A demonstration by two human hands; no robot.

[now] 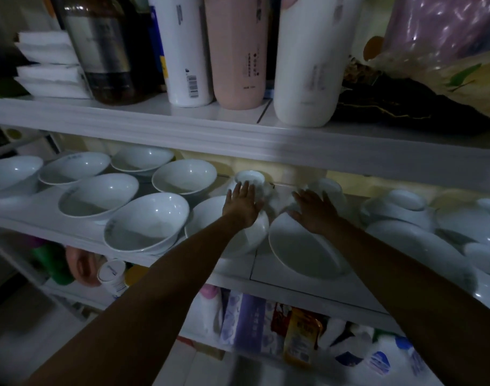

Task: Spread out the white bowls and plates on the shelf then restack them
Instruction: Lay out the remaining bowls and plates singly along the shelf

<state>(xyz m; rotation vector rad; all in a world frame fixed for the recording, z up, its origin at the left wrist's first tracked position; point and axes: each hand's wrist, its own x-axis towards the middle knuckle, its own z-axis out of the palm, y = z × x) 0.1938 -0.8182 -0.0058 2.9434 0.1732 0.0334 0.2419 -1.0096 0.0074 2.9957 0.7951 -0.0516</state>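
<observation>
Middle shelf [280, 282], dim: upright bowls [146, 221] spread at left. Upturned bowl [250, 178] at centre back, directly beyond my left hand [243, 206], whose straight fingers [246, 190] rest on it. Right hand [313, 211], fingers open, at the neighbouring upturned bowl [326, 188]; contact unclear.

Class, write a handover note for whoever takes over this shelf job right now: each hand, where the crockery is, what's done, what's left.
Left hand: fingers straight, resting on an upturned bowl at the back of the middle shelf.
Right hand: fingers spread, at a second upturned bowl; contact unclear.
Upright bowls lie spread singly on the left; a plate sits front centre; more upturned bowls stand right.
Done: spreading, mostly. Left: restacking, seemingly not begun.
</observation>
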